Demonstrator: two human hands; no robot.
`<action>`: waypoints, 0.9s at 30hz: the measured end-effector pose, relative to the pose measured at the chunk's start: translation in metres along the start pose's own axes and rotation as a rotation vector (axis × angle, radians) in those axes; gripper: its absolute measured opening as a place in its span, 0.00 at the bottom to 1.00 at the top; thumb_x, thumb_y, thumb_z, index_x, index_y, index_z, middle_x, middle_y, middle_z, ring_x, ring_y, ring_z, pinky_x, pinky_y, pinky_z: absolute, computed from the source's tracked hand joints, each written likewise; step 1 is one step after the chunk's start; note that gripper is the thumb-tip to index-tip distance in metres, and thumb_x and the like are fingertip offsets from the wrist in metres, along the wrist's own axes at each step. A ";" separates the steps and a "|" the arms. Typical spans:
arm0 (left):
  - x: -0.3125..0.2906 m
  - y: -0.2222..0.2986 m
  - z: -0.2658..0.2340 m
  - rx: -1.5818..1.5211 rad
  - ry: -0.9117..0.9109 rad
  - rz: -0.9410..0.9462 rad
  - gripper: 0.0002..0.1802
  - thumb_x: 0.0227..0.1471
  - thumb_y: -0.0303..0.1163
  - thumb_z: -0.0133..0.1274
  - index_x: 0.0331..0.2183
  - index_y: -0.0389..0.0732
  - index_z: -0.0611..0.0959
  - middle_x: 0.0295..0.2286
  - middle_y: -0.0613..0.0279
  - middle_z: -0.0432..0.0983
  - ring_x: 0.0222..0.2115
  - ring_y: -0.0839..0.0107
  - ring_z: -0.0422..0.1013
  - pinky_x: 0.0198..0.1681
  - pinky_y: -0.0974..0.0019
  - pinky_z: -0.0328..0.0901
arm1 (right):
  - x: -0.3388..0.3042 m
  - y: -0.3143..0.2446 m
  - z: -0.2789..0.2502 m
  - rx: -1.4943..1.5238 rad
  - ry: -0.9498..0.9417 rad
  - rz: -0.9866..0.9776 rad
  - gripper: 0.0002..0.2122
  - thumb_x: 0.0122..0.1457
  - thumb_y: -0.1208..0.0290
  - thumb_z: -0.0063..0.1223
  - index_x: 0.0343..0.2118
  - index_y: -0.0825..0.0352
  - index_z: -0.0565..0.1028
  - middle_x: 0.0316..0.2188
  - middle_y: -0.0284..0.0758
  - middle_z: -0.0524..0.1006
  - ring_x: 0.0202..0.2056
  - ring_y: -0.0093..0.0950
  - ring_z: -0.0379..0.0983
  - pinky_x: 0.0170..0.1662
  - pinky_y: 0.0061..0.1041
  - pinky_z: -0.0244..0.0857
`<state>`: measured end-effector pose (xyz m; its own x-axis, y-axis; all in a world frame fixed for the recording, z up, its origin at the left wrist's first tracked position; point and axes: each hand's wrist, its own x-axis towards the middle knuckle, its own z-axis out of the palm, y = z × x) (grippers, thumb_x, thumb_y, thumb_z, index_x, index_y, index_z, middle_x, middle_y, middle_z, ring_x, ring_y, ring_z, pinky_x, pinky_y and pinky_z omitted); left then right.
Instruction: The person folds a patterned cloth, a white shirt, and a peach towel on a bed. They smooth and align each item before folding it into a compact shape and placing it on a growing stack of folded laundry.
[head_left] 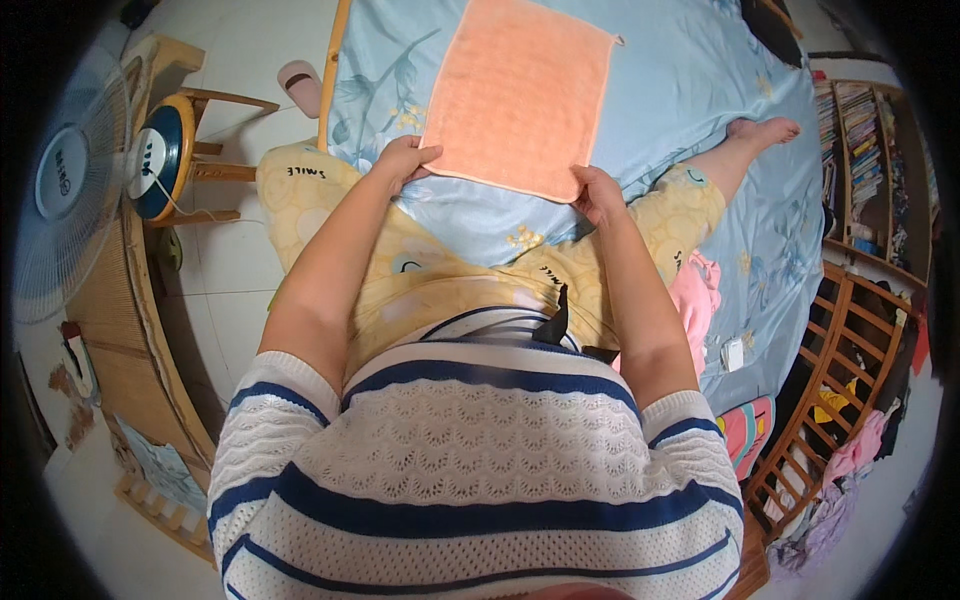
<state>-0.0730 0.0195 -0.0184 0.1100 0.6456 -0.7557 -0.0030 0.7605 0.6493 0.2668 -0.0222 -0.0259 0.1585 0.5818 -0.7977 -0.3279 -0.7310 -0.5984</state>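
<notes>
An orange towel (pixel 520 95) with a pale edge and a small loop at its far right corner lies spread out on the blue flowered bedsheet (pixel 660 120). My left hand (pixel 404 163) pinches its near left corner, thumb on top. At the near right corner, my right hand (pixel 597 192) grips the towel between thumb and fingers. Between the two hands the near edge runs nearly straight. The fingers under the towel are hidden.
To the left, a fan (pixel 65 185) stands by a round stool (pixel 160 155), with a pink slipper (pixel 299 88) on the floor. Right of me are pink cloth (pixel 695 295), a small white box (pixel 732 354), a wooden rail (pixel 830 350) and a bookshelf (pixel 865 160).
</notes>
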 end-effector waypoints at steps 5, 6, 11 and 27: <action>0.000 -0.010 -0.010 0.012 -0.010 -0.097 0.19 0.46 0.27 0.59 0.40 0.31 0.72 0.32 0.56 0.74 0.24 0.72 0.74 0.24 0.76 0.71 | -0.016 0.009 0.011 -0.577 0.095 -0.246 0.22 0.45 0.77 0.51 0.45 0.73 0.62 0.28 0.43 0.75 0.25 0.32 0.72 0.28 0.29 0.66; -0.007 -0.009 -0.013 0.019 -0.001 -0.125 0.20 0.46 0.27 0.59 0.40 0.31 0.71 0.31 0.55 0.74 0.22 0.72 0.74 0.22 0.76 0.71 | -0.022 0.012 0.015 -0.713 0.170 -0.317 0.24 0.44 0.77 0.51 0.47 0.74 0.61 0.29 0.45 0.75 0.26 0.35 0.73 0.29 0.31 0.66; -0.048 -0.007 -0.017 0.152 0.112 -0.004 0.33 0.44 0.23 0.59 0.51 0.34 0.63 0.30 0.52 0.74 0.19 0.71 0.73 0.20 0.72 0.71 | -0.105 -0.009 0.038 -1.273 0.274 -0.506 0.27 0.49 0.72 0.48 0.54 0.65 0.58 0.30 0.48 0.77 0.33 0.45 0.74 0.36 0.39 0.66; -0.049 0.003 0.032 1.246 0.127 0.995 0.30 0.48 0.37 0.52 0.54 0.47 0.66 0.52 0.51 0.62 0.52 0.53 0.60 0.50 0.56 0.60 | -0.092 -0.036 0.059 -1.614 -0.020 -0.816 0.09 0.50 0.67 0.49 0.35 0.58 0.75 0.26 0.38 0.76 0.31 0.41 0.73 0.33 0.40 0.66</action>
<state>-0.0466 -0.0123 0.0230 0.4803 0.8766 0.0310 0.7630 -0.4350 0.4781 0.2090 -0.0280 0.0732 -0.2152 0.9282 -0.3037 0.9506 0.1279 -0.2828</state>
